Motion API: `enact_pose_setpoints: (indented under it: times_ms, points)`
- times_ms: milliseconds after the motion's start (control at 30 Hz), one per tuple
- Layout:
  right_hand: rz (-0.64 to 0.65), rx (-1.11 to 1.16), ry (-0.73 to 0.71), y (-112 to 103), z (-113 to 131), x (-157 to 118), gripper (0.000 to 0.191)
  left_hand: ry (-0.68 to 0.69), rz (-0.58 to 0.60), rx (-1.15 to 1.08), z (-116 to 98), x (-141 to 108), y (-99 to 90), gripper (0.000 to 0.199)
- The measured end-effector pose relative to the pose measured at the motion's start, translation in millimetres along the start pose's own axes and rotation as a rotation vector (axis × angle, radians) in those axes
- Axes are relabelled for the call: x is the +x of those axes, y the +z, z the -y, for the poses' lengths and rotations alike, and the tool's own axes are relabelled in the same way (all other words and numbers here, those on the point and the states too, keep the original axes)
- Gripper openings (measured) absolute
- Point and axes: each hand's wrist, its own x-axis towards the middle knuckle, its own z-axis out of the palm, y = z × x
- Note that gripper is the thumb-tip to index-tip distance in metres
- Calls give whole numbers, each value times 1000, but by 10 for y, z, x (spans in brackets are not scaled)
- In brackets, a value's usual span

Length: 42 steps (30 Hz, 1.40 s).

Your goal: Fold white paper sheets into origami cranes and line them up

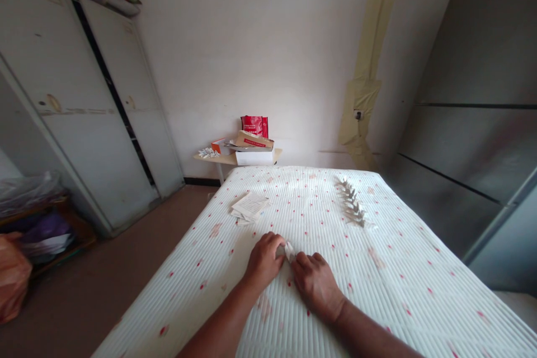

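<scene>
Between my two hands is a small piece of folded white paper (pixel 289 251), low over the bed (pixel 268 313) with its ribbed, red-dotted cover. My left hand (pixel 265 257) pinches the paper from the left, fingers curled. My right hand (pixel 316 279) grips it from the right, its fingers bent and closed. The paper's lower part is hidden by the fingers. Beyond my left hand lies a loose stack of printed paper sheets (pixel 250 205). Toward the far right of the bed, several folded paper figures (pixel 352 204) stand in a row.
Behind the bed, a small table (pixel 226 159) holds boxes (pixel 254 155), a red bag (pixel 254 126) and a white paper pile (pixel 208 152). Pale cabinets (pixel 75 117) stand left, with an orange bag (pixel 12 277) near the left edge. A grey panelled surface (pixel 465 134) rises at right.
</scene>
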Motion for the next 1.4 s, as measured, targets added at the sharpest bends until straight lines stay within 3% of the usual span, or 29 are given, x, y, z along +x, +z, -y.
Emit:
enact_pose_setpoints:
  times_ms: [200,300,367,433,567,733,933,1133,1400]
  points:
    - [64,89,71,-32,29,39,10,58,86,-15,-104,-217,-24,23]
    - [88,300,90,-107,-55,29,7,7,111,41,-144,-244,-11,17]
    - [99,531,22,-145,-192,-7,12,-11,116,32,-141,-234,-9,15]
    - [9,650,84,-153,-360,-58,25,-14,123,-6,-123,-220,-9,19]
    - [28,582,-15,-108,-565,-113,35,-23,111,-55,-89,-214,3,25]
    - [79,353,-87,-76,-482,-5,30,-32,87,-60,-78,-217,35,26]
    - [53,223,-149,-24,-434,81,21,-38,97,-28,-100,-215,12,23]
    - [41,260,-132,43,-444,77,20,-16,106,25,-160,-241,-39,24]
    - [101,526,17,-23,-410,128,19,-26,97,63,-191,-194,-23,14]
